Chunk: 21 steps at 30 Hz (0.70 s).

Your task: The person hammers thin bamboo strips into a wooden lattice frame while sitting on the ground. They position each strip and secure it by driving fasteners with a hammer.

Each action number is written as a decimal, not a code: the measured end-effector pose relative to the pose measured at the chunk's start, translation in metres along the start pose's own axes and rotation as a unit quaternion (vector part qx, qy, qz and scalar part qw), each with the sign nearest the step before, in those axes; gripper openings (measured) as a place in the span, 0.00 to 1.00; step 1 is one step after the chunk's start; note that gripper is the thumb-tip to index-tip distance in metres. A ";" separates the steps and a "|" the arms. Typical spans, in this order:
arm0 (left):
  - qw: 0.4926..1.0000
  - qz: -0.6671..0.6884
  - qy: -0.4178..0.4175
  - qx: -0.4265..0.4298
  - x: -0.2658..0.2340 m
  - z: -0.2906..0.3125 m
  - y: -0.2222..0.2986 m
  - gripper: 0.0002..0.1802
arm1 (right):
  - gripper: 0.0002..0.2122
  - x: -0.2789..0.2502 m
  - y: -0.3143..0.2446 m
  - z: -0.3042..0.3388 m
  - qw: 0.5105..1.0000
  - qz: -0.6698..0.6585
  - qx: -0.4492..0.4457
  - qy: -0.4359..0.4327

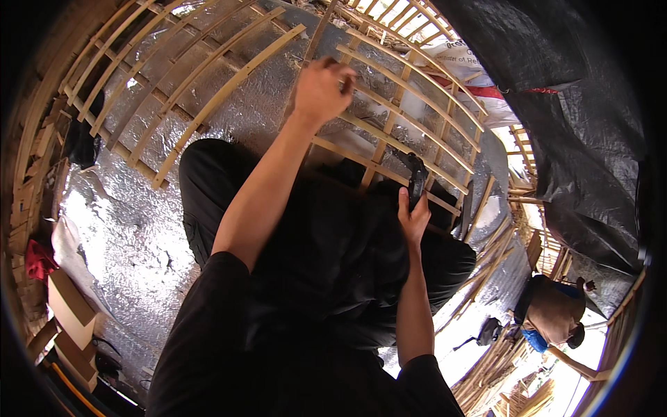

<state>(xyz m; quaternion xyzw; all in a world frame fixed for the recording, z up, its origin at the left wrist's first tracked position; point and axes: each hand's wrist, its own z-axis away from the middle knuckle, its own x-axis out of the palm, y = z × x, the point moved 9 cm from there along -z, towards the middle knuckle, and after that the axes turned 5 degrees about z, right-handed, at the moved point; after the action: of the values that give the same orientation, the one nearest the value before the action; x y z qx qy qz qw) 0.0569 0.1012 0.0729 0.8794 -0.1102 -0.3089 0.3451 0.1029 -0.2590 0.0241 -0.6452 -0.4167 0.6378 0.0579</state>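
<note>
A lattice of light bamboo or wooden slats [417, 124] lies in front of me, its near edge over my legs. My left hand [323, 92] is raised at the left end of this lattice, fingers curled together. Whatever it may hold is too small or hidden to make out. At the lattice's near right side, my right hand [415, 217] grips a black hand tool [416, 174] that stands upright against the slats. The exact kind of tool does not show.
Another slatted panel [201, 76] lies at the far left on the silvery floor sheet [125, 236]. Black plastic sheeting [590, 118] hangs at right. Cardboard boxes [71, 306] stand at lower left. Loose sticks [486, 375] and another person [554, 311] are at lower right.
</note>
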 end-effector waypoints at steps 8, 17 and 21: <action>0.951 -0.236 -0.101 -0.170 -0.030 -0.023 -0.146 0.10 | 0.10 0.005 0.027 0.010 0.968 -0.203 0.147 0.003; 0.945 -0.271 -0.132 -0.126 -0.020 -0.018 -0.148 0.08 | 0.11 0.006 0.030 0.011 0.967 -0.171 0.188 -0.007; 0.956 -0.159 -0.124 -0.215 -0.028 -0.017 -0.160 0.09 | 0.12 0.005 0.037 0.013 0.957 -0.190 0.218 -0.008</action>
<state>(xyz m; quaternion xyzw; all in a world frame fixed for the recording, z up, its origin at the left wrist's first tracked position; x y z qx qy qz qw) 0.0421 0.2396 -0.0125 0.7451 0.0581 -0.4827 0.4565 0.1076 -0.2858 -0.0048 -0.5205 -0.3830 0.6957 0.3137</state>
